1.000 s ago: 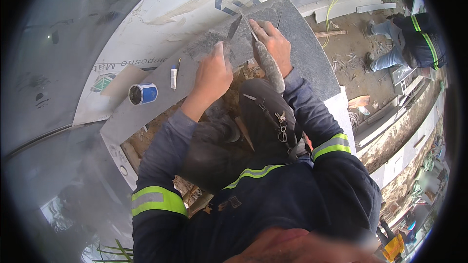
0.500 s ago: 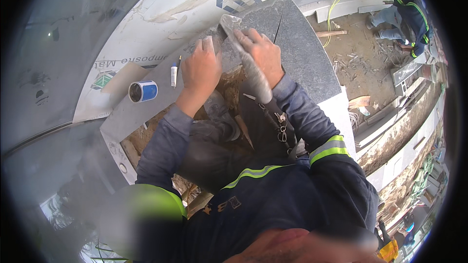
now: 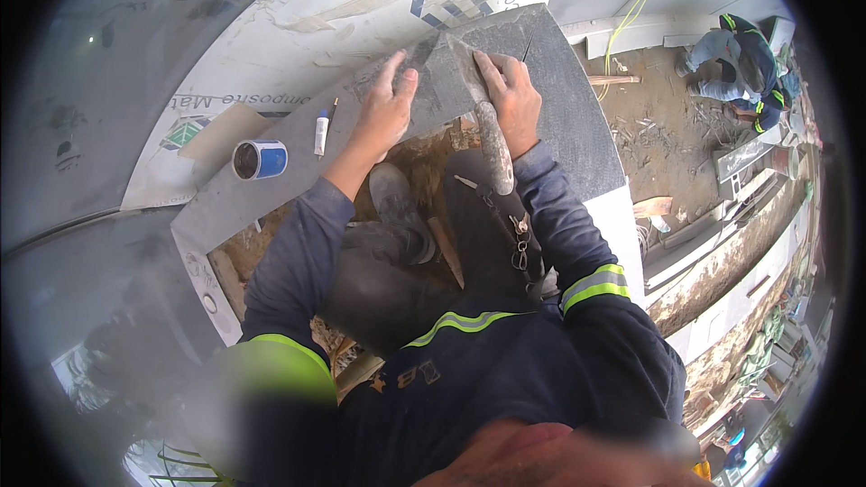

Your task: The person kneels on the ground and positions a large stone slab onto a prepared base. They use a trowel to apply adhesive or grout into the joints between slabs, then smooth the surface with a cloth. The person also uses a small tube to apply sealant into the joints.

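My right hand [image 3: 516, 108] grips a dusty trowel [image 3: 492, 149] close to its blade. The worn, whitish handle points back toward me, and the blade rests on or just above the grey stone slab [image 3: 568, 108]; contact is unclear. My left hand [image 3: 386, 111] is over the slab's inner edge, thumb and fingers apart, holding nothing. Farther left on the slab, a small white tube [image 3: 321, 133] with a blue cap lies beside a thin pencil-like stick [image 3: 335, 114]. A blue-and-white open can [image 3: 260, 160] stands to their left.
White printed protective sheeting [image 3: 298, 59] covers the wall ahead. Below the slab's opening are my boot [image 3: 401, 212] and a pointed wooden piece [image 3: 446, 251]. At right, another person [image 3: 744, 63] bends over debris-strewn ground, near long boards [image 3: 686, 257] and a yellow-green cord [image 3: 631, 18].
My left hand has opened and moved slightly away from the trowel. The right hand has turned the trowel, so its blade lies flatter to the slab. The other person has bent lower.
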The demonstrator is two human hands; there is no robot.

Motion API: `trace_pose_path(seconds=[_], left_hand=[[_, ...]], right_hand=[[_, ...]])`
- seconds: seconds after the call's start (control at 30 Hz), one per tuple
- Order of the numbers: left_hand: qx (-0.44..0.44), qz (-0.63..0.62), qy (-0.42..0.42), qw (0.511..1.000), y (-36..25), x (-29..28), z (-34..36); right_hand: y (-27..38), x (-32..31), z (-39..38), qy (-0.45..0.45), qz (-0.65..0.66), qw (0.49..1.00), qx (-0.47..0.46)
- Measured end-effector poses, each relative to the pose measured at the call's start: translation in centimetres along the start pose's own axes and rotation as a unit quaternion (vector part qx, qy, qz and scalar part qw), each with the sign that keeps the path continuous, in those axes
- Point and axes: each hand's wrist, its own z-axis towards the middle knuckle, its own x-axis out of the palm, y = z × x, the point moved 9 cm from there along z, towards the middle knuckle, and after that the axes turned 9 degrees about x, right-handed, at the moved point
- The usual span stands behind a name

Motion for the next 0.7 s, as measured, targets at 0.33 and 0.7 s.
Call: trace_pose_path(seconds=[0.33,0.7], left_hand=[[0.092,-0.072,0.079,0.990,-2.1,4.9,-1.4],[0.187,-0.170,-0.003,0.968,-2.7,3.4,-0.3]], right_hand=[[2.4,0.0,2.3,-0.123,0.090,0.988,-0.035],[0.2,9.4,-1.3,0.175,0.718,0.530,0.416]])
